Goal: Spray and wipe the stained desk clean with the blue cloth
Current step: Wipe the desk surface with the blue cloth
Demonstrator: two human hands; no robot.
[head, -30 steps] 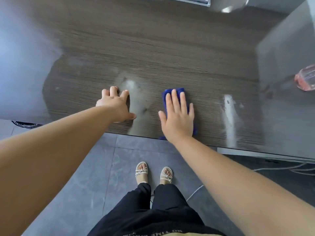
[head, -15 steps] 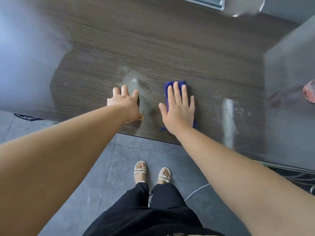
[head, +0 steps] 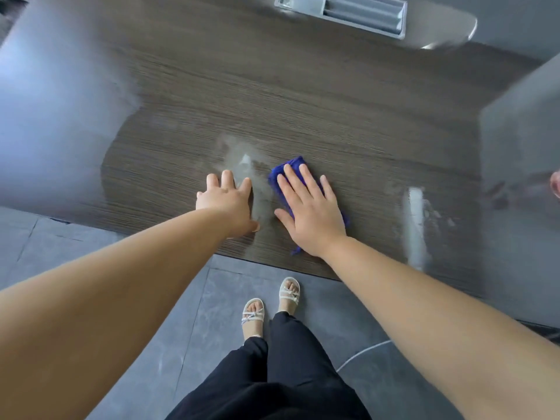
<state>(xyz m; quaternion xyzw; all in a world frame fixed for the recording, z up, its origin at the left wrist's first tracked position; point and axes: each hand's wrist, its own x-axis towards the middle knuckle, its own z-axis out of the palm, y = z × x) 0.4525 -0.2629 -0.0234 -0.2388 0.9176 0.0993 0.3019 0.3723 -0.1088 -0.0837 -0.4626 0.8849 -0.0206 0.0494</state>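
Note:
The dark wood-grain desk [head: 318,110] fills the upper view. My right hand [head: 312,213] lies flat with straight fingers on the folded blue cloth [head: 292,166], pressing it onto the desk near the front edge. Just left of the cloth is a pale wet smear [head: 242,159]. My left hand [head: 225,201] rests flat on the desk beside that smear, holding nothing. A second whitish streak [head: 415,213] runs front to back on the right. At the far right edge a pinkish bottle [head: 556,187] is barely in view.
A grey slotted tray [head: 342,10] is set into the desk's far edge. A grey panel [head: 521,137] stands on the right. Below the desk edge are grey floor tiles [head: 151,298], a white cable [head: 363,353] and my sandalled feet.
My right hand has slid the cloth away from the front edge and slightly left, toward the wet smear. The view has tilted up, showing the tray at the far edge.

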